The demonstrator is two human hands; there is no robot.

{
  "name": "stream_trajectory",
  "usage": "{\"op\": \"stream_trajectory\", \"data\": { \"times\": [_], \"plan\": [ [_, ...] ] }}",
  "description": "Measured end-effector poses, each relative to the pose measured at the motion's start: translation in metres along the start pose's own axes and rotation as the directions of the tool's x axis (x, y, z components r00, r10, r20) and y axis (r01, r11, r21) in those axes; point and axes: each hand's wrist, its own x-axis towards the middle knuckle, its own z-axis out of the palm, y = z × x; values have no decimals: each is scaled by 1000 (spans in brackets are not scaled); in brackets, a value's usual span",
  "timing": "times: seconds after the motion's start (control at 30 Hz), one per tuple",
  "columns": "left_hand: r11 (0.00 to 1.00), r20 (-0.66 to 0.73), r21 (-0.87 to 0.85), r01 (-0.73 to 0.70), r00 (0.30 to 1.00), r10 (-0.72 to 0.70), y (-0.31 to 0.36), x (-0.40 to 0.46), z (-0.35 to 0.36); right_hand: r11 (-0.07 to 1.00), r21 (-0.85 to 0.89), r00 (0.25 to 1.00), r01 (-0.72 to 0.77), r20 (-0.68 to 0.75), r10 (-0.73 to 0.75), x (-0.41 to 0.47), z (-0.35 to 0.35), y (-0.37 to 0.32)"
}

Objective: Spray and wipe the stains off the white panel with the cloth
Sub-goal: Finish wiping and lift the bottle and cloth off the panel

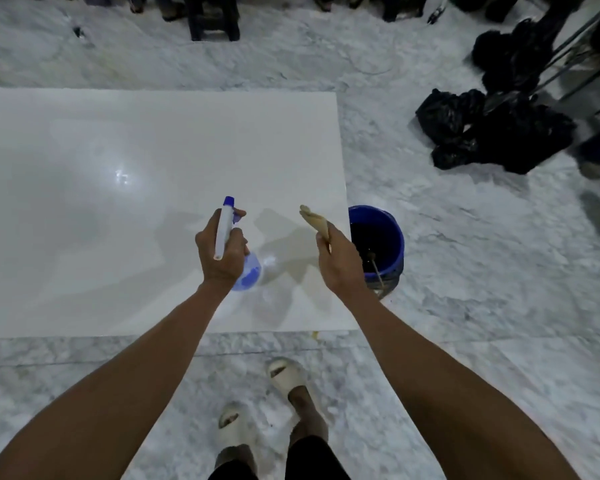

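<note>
A large white panel [118,202] lies flat on the marble floor and fills the left and middle of the view. My left hand [219,252] is shut on a spray bottle [226,226] with a white head, blue nozzle and clear blue body, held above the panel's near right part, nozzle pointing away from me. My right hand [340,261] grips a bunched tan cloth [314,220] above the panel's right edge. A faint yellowish wet patch [291,258] shows on the panel between my hands. A bright light glare sits left of centre.
A blue bucket [378,251] of dark liquid stands on the floor just right of the panel, beside my right hand. Black plastic bags [492,129] lie at the far right. Dark stool legs [215,19] and people's feet line the far edge. My sandalled feet [284,375] stand before the panel.
</note>
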Motion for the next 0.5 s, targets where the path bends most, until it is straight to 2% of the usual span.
{"op": "stream_trajectory", "data": {
  "times": [0.03,0.07,0.13,0.2,0.37,0.43,0.5],
  "plan": [
    [1000,2,16,-14,1000,14,-6,0,-2,979,-184,995,86,-28,-92,-2,15,3],
    [999,8,25,-23,1000,23,-13,0,-5,940,-325,993,105,-11,-115,-5,31,7],
    [1000,9,11,-17,1000,17,-25,0,-10,890,-449,988,77,154,-7,-19,66,12],
    [1000,17,-11,-13,1000,14,-34,3,-14,827,-553,942,102,320,98,-39,96,24],
    [995,58,-66,-78,995,82,-36,-2,-20,743,-658,934,120,328,140,-62,119,37],
    [993,100,-91,-77,991,86,-38,-2,-24,737,-675,911,40,328,252,-62,119,31],
    [995,126,-66,-76,988,84,-39,-3,-27,733,-679,903,36,337,268,-56,111,18]
  ]
}}
